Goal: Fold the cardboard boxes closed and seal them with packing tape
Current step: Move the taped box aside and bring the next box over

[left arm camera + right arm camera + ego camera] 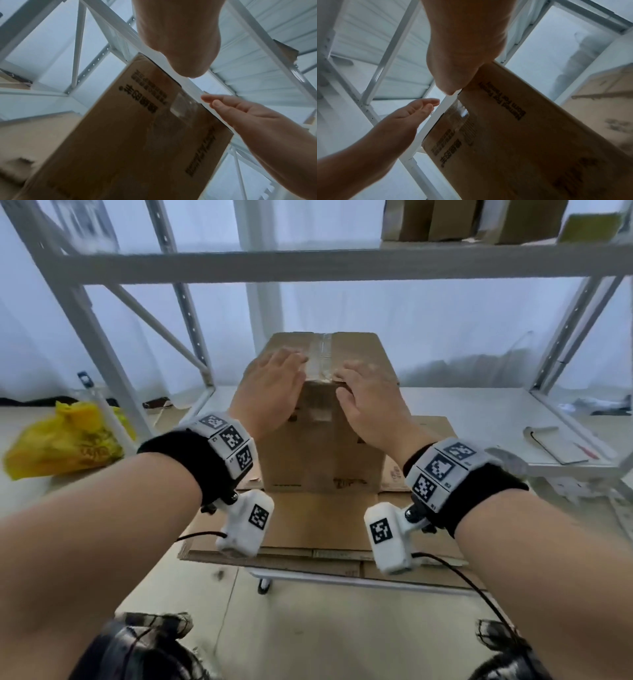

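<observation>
A brown cardboard box stands closed on flattened cardboard in the middle of the head view. Clear packing tape runs along its top seam and a short way down the front face. My left hand lies flat with straight fingers over the top's left half, beside the seam. My right hand lies flat over the right half at the front edge, its heel against that edge in the right wrist view. Neither hand holds anything. Each wrist view shows the other hand with straight fingers at the box's top edge.
Flattened cardboard sheets cover a low wheeled cart under the box. A white metal rack frames the space, with more boxes on its upper shelf. A yellow plastic bag lies at the left. A flat cardboard piece rests on the low shelf at the right.
</observation>
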Demonstrator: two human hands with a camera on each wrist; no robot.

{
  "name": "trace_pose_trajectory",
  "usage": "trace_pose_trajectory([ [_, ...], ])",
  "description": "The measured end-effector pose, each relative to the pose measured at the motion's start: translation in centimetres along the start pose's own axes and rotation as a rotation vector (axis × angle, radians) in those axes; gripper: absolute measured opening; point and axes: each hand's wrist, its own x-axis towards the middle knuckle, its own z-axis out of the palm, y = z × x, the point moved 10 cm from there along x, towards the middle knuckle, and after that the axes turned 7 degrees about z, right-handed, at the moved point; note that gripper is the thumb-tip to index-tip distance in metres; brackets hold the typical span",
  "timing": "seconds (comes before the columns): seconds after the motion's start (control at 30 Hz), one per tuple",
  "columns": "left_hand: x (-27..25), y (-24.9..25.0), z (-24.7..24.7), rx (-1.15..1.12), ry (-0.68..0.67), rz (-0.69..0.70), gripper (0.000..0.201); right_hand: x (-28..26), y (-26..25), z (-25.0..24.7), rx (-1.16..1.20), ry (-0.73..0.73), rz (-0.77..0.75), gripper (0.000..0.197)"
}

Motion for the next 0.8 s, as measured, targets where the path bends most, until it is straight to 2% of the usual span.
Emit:
trace_pose_trajectory([
  [0.1, 1.9, -1.9, 0.9, -0.062, -0.138, -0.027, 0.042, 3.1, 0.1, 1.6, -0.016, -0.167, 0.02, 0.048],
  [0.2, 2.5, -2.6, 2.6, -0.191, -0.307, -0.063, 0.045, 5.2, -0.2, 2.7, 0.045, -0.35, 0.02, 0.042],
  [0.3, 1.5, -3.0, 4.1, -0.157, -0.387, -0.009, 0.046, 5.2, -0.4, 3.6, 0.059, -0.431, 0.028, 0.051],
  [0.37, 1.0, -3.3, 4.6, -0.083, -0.369, 0.042, 0.046, 4.8, -0.1, 4.0, -0.08, -0.382, -0.011, 0.055],
  [0.5, 0.7, -3.2, 4.9, -0.021, -0.256, 0.101, 0.048, 4.0, -0.3, 4.1, -0.258, -0.154, -0.106, 0.056],
  [0.7, -0.1, -3.2, 5.0, 0.112, -0.163, 0.074, 0.067, 2.6, -0.8, 4.9, -0.329, 0.087, -0.084, 0.06],
  [0.8, -0.3, -2.9, 4.7, 0.115, -0.137, 0.075, 0.062, 1.8, -0.6, 5.5, -0.395, 0.139, -0.066, 0.054],
])
